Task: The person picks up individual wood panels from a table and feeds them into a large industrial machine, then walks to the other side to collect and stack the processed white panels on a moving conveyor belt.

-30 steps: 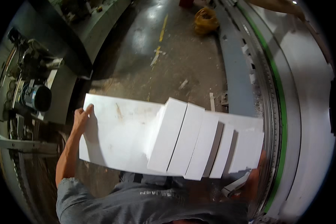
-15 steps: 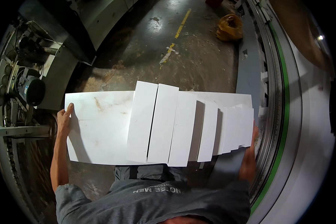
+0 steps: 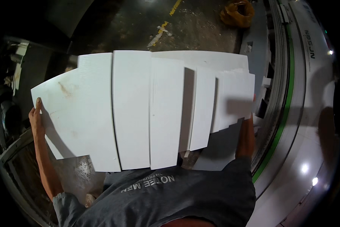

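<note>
A long white board (image 3: 60, 113) with faint brown stains spans the space before me, carried at both ends. Across it lie several narrower white panels (image 3: 131, 109), overlapping like steps toward the right, with dark shadowed gaps between some. My left hand (image 3: 36, 115) is closed on the board's left end, its thumb on the top face and its other fingers mostly out of sight. At the right end my right hand (image 3: 254, 98) grips the stack from beneath and the side. Only a bit of that hand shows past the edge.
On my right runs a long machine with a green stripe (image 3: 281, 130) and a grey bed (image 3: 223, 151). A yellow-brown bag (image 3: 238, 15) stands on the floor ahead, near a worn yellow line (image 3: 164, 28). Dark machinery (image 3: 5, 113) is at left.
The stack sits higher in the view and looks larger. Its left end has swung outward and tilted, and the narrow panels have shifted left over the board. My view has also moved.
</note>
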A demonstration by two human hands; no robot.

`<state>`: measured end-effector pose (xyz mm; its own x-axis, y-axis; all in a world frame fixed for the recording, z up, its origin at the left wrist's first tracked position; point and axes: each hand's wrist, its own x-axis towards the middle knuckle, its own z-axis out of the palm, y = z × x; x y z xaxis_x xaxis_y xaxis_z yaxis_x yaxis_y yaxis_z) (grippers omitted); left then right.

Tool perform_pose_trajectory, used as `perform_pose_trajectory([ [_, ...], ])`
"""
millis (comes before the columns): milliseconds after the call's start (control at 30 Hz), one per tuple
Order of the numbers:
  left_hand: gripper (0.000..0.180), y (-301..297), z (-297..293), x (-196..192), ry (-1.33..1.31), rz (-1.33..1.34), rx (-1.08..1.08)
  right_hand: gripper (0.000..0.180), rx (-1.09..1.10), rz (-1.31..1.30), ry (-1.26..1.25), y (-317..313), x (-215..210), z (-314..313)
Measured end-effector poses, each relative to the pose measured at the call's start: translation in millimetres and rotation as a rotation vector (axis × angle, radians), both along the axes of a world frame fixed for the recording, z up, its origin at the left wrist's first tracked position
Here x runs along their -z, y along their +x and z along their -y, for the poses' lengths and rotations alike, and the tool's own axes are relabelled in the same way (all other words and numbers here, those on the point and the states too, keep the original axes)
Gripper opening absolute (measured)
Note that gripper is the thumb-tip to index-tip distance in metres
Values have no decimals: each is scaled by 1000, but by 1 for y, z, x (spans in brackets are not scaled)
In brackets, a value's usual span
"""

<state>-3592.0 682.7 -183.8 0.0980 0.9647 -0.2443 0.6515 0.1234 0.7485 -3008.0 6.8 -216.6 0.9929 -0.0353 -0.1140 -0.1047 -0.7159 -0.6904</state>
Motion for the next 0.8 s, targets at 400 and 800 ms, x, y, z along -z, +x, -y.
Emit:
perform_pose_trajectory([
  [400, 45, 131, 37, -26, 8, -83, -156, 61, -139, -99, 84, 230, 2, -70],
  [800, 68, 385, 87, -95, -65, -41, -19, 63, 96, -424, 384, 194, -201, 3],
])
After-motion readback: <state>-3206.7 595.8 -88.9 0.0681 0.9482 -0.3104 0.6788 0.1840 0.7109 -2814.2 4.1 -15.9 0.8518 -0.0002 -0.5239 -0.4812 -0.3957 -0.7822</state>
